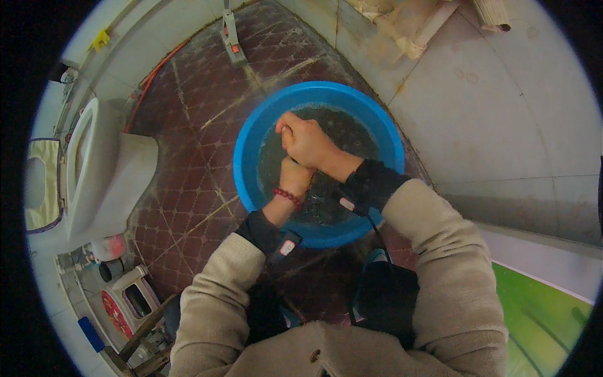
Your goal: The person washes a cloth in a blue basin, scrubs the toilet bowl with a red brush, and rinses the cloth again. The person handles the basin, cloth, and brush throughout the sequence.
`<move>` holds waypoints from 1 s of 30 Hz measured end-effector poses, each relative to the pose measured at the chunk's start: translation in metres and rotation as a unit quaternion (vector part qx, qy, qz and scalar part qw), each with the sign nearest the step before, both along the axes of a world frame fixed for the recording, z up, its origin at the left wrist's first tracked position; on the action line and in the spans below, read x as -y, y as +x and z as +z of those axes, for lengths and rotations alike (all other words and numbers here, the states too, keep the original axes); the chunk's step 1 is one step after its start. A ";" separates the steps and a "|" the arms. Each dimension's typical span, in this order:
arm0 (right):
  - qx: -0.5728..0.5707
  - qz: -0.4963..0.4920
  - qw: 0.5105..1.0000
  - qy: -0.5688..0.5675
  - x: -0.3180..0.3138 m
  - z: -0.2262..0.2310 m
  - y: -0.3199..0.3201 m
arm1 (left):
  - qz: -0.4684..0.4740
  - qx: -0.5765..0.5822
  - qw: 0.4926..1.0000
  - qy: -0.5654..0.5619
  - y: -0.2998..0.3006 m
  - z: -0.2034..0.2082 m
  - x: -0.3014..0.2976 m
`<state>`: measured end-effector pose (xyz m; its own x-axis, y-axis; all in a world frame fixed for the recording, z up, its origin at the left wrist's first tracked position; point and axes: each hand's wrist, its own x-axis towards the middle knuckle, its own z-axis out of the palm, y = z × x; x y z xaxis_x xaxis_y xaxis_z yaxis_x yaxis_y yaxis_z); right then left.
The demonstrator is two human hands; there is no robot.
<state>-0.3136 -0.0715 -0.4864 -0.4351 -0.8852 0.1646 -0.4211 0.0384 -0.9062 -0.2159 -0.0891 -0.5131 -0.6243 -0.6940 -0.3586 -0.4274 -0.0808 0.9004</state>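
A round blue plastic basin [388, 119] of murky grey water [342, 129] stands on the floor before me. Over it my two hands are held close together, touching or nearly so. My right hand [309, 144] is curled into a fist, reaching across just beyond the left. My left hand [295, 174], with a dark red bead bracelet [287, 195] at its wrist, is also closed. Whatever is inside the fingers, if anything, is hidden. Small dark bits and some froth show in the water. Both wrists wear black bands over beige sleeves.
Dark red patterned tiles [182, 182] surround the basin. A white toilet [113, 169] is at the left, with a red-and-white plastic stool [129, 301] nearer me. A grey-and-red long-handled tool [232, 41] stands at the back. White tiled wall [483, 119] rises close on the right.
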 end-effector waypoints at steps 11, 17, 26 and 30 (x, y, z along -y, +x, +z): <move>0.412 0.179 0.893 0.003 -0.030 0.059 -0.096 | -0.072 -0.097 0.992 0.037 0.002 0.022 0.039; -0.185 0.055 0.959 0.205 -0.064 -0.023 -0.108 | -0.216 0.198 0.947 -0.134 0.019 0.001 0.042; -0.270 -0.153 0.901 0.302 -0.140 -0.049 -0.140 | 0.001 0.368 0.899 -0.237 0.052 -0.006 0.118; 0.030 -0.239 0.913 0.329 -0.186 -0.070 -0.105 | 0.108 0.107 0.988 0.034 0.078 -0.024 0.119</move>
